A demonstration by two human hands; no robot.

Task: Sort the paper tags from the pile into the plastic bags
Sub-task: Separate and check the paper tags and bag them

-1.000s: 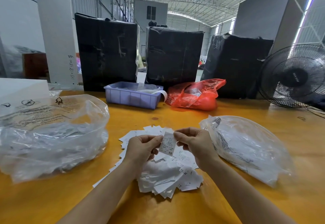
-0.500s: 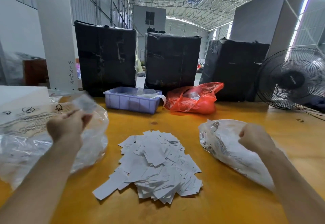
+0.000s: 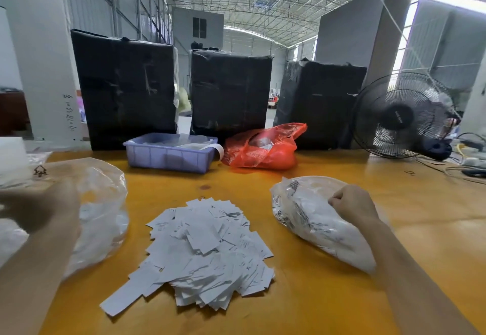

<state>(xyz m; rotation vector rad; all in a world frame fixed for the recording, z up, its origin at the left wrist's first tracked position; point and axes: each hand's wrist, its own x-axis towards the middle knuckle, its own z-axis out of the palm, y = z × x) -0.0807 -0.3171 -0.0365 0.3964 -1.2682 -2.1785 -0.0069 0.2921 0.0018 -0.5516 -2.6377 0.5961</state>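
A loose pile of white paper tags (image 3: 207, 253) lies on the yellow table in front of me. A large clear plastic bag (image 3: 102, 219) sits to its left. My left hand (image 3: 42, 208) hovers over that bag's near side, too motion-blurred to show its fingers or anything in them. A smaller clear plastic bag (image 3: 310, 219), stuffed with white tags, lies on the right. On top of it rests my right hand (image 3: 352, 205), fingers curled into a fist. No tag shows in that hand.
A blue plastic tray (image 3: 168, 153) and a red plastic bag (image 3: 263, 150) stand behind the pile. Three black wrapped bales (image 3: 231, 92) line the table's far edge. A black fan (image 3: 402, 116) and cables occupy the far right.
Both hands held one tag above the pile, then spread apart to the two bags. Since then the left hand has dropped lower and left, and the right hand has settled onto the right bag.
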